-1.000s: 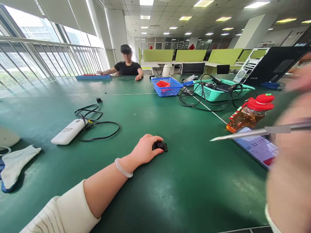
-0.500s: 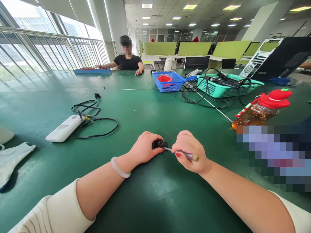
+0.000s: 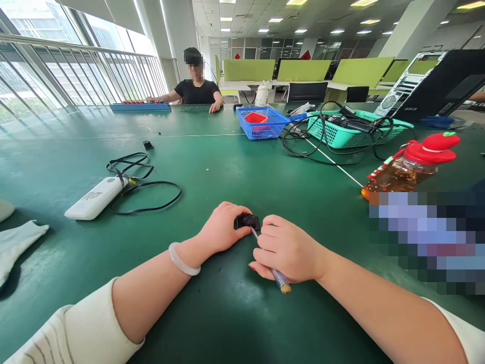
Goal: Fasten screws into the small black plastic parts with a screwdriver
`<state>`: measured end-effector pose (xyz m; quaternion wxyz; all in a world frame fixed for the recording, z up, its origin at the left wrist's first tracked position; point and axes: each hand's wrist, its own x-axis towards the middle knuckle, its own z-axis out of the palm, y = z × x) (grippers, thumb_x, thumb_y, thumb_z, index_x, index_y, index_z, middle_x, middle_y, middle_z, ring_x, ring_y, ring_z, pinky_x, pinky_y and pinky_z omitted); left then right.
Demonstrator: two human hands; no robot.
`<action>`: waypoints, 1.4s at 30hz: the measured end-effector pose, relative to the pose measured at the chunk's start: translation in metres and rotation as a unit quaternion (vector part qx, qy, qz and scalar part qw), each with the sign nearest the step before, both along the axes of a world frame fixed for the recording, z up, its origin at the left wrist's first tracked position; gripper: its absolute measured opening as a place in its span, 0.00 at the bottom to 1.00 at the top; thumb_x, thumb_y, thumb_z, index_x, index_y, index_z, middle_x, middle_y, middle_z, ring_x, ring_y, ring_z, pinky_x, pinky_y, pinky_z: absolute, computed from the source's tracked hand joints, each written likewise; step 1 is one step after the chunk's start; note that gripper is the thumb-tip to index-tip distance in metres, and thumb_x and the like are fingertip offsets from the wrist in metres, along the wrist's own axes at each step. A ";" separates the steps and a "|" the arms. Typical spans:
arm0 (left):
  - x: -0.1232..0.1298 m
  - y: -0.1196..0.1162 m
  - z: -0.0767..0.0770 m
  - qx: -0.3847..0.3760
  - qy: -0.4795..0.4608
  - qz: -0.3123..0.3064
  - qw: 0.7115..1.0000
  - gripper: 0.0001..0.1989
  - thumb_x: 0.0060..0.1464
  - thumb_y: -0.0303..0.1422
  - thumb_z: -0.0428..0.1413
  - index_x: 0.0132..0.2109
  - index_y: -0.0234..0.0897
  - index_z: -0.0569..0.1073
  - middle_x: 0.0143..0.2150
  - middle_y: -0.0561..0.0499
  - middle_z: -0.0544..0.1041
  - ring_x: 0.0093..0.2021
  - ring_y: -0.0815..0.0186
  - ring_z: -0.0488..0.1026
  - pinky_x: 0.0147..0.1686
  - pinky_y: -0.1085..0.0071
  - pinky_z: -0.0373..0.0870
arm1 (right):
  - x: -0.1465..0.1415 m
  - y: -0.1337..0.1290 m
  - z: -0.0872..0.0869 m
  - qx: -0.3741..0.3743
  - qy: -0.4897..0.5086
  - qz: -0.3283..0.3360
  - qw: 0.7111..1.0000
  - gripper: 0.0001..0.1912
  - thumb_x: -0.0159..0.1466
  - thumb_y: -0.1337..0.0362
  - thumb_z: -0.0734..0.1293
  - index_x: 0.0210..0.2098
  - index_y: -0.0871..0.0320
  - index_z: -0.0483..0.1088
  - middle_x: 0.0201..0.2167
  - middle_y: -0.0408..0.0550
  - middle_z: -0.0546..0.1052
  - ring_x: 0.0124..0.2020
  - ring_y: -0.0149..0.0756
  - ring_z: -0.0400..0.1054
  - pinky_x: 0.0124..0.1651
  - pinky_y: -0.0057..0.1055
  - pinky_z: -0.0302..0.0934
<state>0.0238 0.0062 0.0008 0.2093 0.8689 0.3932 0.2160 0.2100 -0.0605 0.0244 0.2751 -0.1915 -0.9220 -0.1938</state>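
- While a pale cloth (image 3: 20, 247) lies at the left edge of the green table (image 3: 204, 187), a white oblong device (image 3: 93, 201) rests to its right, a looped black cable (image 3: 161, 208) crossing its end.
- Far side: blue tray (image 3: 140, 107) bearing red items, too small to identify. Right of it, a seated person in a black top (image 3: 195, 92), one arm reaching to the tray.
- Left hand (image 3: 225, 227): half curled, thumb and fingers gripping a small black block (image 3: 249, 221); pale bracelet (image 3: 182, 260) on the wrist.
- Block position: on the table, between the two hands, nearer the left.
- Right hand (image 3: 286, 247): closed round the handle of a slim tool (image 3: 281, 281). Thin shaft points to the block's near edge, beside the left thumb — whether the tip touches cannot be told.
- Farther back: teal basket (image 3: 326, 134), black leads (image 3: 350, 123) heaped in it and spilling over.
- Right: bottle (image 3: 407, 174) with red lid — amber contents; a pixelated patch hides what lies before it.
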 end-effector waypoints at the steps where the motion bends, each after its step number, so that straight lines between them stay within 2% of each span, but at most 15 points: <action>1: 0.000 0.000 0.000 -0.002 0.001 0.002 1.000 0.14 0.52 0.36 0.61 0.47 0.43 0.76 0.44 0.51 0.80 0.49 0.56 0.71 0.53 0.57 0.67 | 0.002 0.001 0.000 -0.002 0.003 -0.006 1.000 0.18 0.66 0.62 0.62 0.20 0.56 0.64 0.18 0.39 0.59 0.24 0.32 0.49 0.36 0.33 0.55; 9: -0.001 0.001 0.002 -0.010 0.006 0.001 1.000 0.14 0.52 0.37 0.61 0.47 0.44 0.76 0.45 0.52 0.80 0.50 0.56 0.72 0.53 0.57 0.67 | 0.010 0.007 -0.002 -0.011 0.034 -0.014 0.999 0.18 0.67 0.61 0.61 0.21 0.55 0.64 0.18 0.39 0.58 0.24 0.32 0.49 0.37 0.34 0.56; 24: -0.002 0.001 0.000 -0.005 0.005 -0.007 1.000 0.14 0.54 0.38 0.60 0.48 0.44 0.75 0.46 0.52 0.79 0.50 0.55 0.71 0.54 0.57 0.66 | 0.011 0.006 -0.001 -0.038 0.096 0.017 0.995 0.13 0.63 0.69 0.60 0.22 0.55 0.65 0.17 0.39 0.60 0.23 0.32 0.51 0.37 0.36 0.59; 27: -0.002 0.001 0.001 -0.008 0.007 -0.007 1.000 0.14 0.54 0.38 0.60 0.48 0.44 0.75 0.47 0.52 0.79 0.51 0.55 0.71 0.55 0.57 0.65 | 0.012 0.006 -0.002 -0.065 0.144 0.018 0.987 0.13 0.64 0.69 0.60 0.23 0.55 0.65 0.17 0.39 0.62 0.22 0.31 0.53 0.36 0.36 0.60; 29: -0.002 0.001 0.001 -0.012 0.008 -0.009 1.000 0.14 0.54 0.38 0.60 0.48 0.44 0.75 0.47 0.52 0.79 0.51 0.55 0.71 0.55 0.57 0.65 | 0.014 0.008 -0.004 -0.113 0.224 0.012 0.968 0.14 0.66 0.68 0.60 0.24 0.55 0.66 0.17 0.40 0.65 0.21 0.31 0.55 0.36 0.36 0.60; 31: -0.002 0.001 0.002 -0.017 0.010 -0.009 1.000 0.14 0.54 0.38 0.60 0.48 0.44 0.75 0.47 0.52 0.79 0.51 0.55 0.71 0.54 0.57 0.65 | 0.017 0.010 -0.007 -0.179 0.327 -0.017 0.928 0.17 0.68 0.66 0.59 0.23 0.55 0.67 0.18 0.41 0.68 0.22 0.31 0.59 0.35 0.35 0.60; 34: -0.002 0.001 0.002 -0.022 0.015 -0.009 1.000 0.14 0.54 0.38 0.60 0.48 0.44 0.75 0.46 0.51 0.79 0.51 0.54 0.70 0.54 0.57 0.66 | 0.023 0.018 -0.014 -0.279 0.464 -0.093 0.836 0.21 0.70 0.60 0.58 0.22 0.56 0.68 0.19 0.43 0.68 0.22 0.31 0.61 0.28 0.31 0.57; 37: -0.002 0.001 0.003 -0.024 0.016 -0.009 1.000 0.15 0.54 0.39 0.60 0.48 0.44 0.75 0.47 0.51 0.79 0.51 0.54 0.70 0.54 0.56 0.66 | 0.027 0.026 -0.020 -0.367 0.532 -0.120 0.754 0.17 0.67 0.55 0.62 0.25 0.56 0.69 0.19 0.41 0.67 0.22 0.31 0.61 0.27 0.29 0.57; 39: -0.002 0.001 0.003 -0.025 0.016 -0.008 1.000 0.15 0.54 0.39 0.60 0.48 0.43 0.75 0.46 0.51 0.79 0.51 0.54 0.70 0.54 0.56 0.66 | 0.029 0.031 -0.024 -0.410 0.543 -0.123 0.722 0.13 0.64 0.57 0.65 0.26 0.55 0.68 0.21 0.40 0.67 0.23 0.31 0.62 0.28 0.29 0.58; 42: -0.002 0.001 0.003 -0.025 0.015 -0.012 0.999 0.14 0.54 0.39 0.60 0.48 0.44 0.75 0.46 0.51 0.79 0.50 0.54 0.70 0.54 0.56 0.66 | 0.031 0.036 -0.027 -0.447 0.543 -0.109 0.702 0.11 0.61 0.60 0.66 0.24 0.56 0.67 0.21 0.40 0.67 0.24 0.30 0.61 0.30 0.29 0.58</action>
